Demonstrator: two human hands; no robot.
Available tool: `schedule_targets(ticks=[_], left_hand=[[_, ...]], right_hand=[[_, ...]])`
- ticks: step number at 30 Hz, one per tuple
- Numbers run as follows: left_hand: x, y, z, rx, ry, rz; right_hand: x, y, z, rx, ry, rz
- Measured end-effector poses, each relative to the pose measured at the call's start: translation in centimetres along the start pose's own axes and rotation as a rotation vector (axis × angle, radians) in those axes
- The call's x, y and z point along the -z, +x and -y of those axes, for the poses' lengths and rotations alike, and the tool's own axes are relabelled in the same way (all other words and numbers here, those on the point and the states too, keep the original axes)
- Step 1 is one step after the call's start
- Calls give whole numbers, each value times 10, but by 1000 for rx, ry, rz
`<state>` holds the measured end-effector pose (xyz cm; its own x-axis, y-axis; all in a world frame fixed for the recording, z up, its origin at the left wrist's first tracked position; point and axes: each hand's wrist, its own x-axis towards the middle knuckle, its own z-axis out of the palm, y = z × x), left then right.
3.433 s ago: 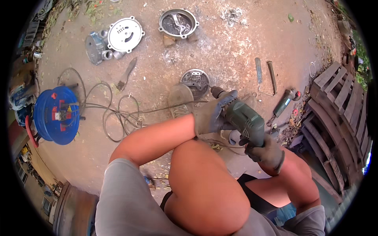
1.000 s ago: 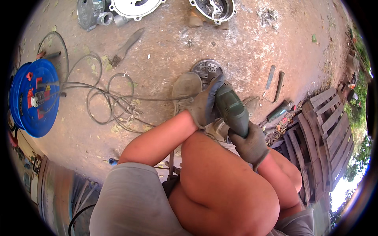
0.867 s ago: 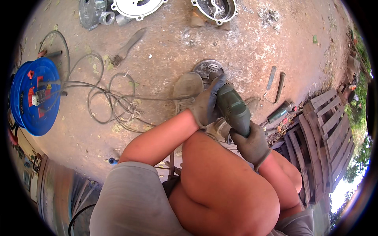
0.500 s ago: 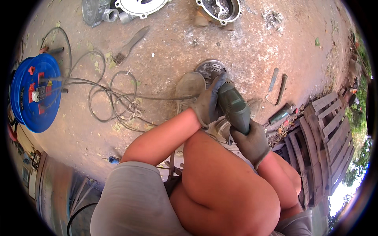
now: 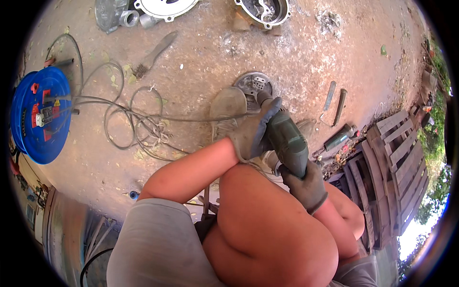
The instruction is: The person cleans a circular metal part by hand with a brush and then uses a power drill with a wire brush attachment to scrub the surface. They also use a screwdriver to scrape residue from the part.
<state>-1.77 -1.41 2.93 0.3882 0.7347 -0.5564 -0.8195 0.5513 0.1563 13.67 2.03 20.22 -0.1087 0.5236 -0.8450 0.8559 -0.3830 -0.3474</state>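
Both my hands wear grey-brown work gloves and hold one dark green power tool [image 5: 289, 139] between my knees and the ground. My left hand [image 5: 256, 129] wraps its front part from the left. My right hand [image 5: 307, 184] is closed round its rear end. The tool's tip is mostly hidden by my left hand; a dark cylindrical piece [image 5: 263, 97] shows just beyond the fingers. Past it, a round metal part with holes [image 5: 248, 80] lies on the ground, against my left shoe [image 5: 228, 104]. Whether the tip touches the part, I cannot tell.
A blue cable reel [image 5: 52, 131] stands at left, its cable [image 5: 138, 112] looping over the ground. A scraper-like brush [image 5: 160, 52] and metal castings [image 5: 172, 9] lie farther off. At right are two long bars [image 5: 340, 107], another green tool [image 5: 337, 138] and wooden pallets [image 5: 399, 143].
The power tool and both hands have shifted a little toward me, and the tool's body has tilted. More of the round metal part shows beside the left fingers.
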Motion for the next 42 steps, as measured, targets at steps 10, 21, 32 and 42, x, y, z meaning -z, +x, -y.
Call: schedule_targets(ticks=[10, 21, 32, 42], left_hand=[[4, 12, 0, 264, -417, -16], [6, 18, -5, 263, -459, -86], [-14, -1, -14, 327, -261, -103], [5, 6, -1, 232, -179, 56]], right_hand=[[8, 13, 6, -47, 12, 60], [1, 29, 13, -68, 1, 65], [-1, -1, -2, 23, 24, 2], [3, 1, 2, -48, 73, 13]])
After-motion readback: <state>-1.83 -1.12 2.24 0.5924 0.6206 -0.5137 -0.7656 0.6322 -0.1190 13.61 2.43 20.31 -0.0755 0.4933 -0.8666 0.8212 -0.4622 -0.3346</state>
